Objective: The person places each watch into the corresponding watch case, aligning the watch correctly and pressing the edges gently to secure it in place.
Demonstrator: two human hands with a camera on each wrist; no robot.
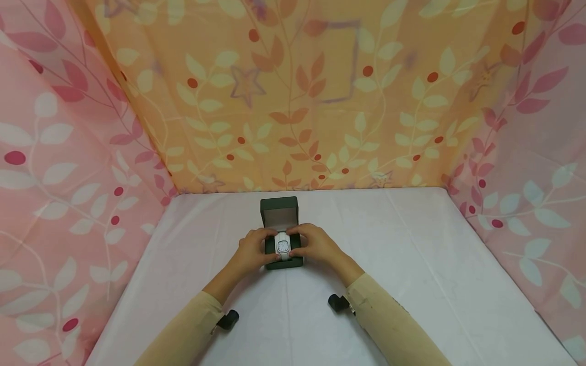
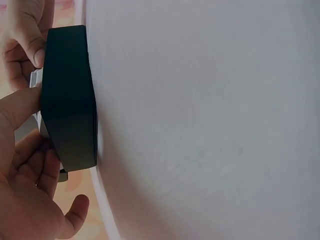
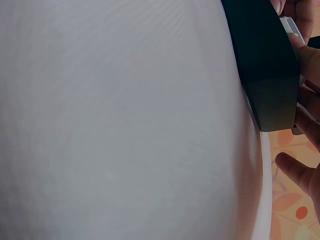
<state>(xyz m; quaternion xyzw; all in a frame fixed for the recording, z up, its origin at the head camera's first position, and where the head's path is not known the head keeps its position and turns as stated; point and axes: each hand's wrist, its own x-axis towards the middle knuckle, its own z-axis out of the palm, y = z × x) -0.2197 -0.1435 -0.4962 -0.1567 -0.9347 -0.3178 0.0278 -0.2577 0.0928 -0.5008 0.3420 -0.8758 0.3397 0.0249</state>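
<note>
A white wristwatch (image 1: 283, 247) with a squarish face sits in the lower part of a dark green watch box (image 1: 284, 264), whose lid (image 1: 279, 204) stands raised at the back. From the left side, my left hand (image 1: 251, 251) pinches the watch, index finger at its far end and thumb at its near end. My right hand (image 1: 317, 245) grips it the same way from the right. In the left wrist view, the box's side wall (image 2: 70, 100) hides much of the watch. Only a white edge of the watch (image 3: 291, 26) shows in the right wrist view.
The box stands on a white-covered table (image 1: 293, 315), near its back edge. Orange leaf-patterned cloth (image 1: 293, 127) hangs behind, with pink patterned cloth (image 1: 68, 203) at the left and more pink cloth (image 1: 526, 213) at the right.
</note>
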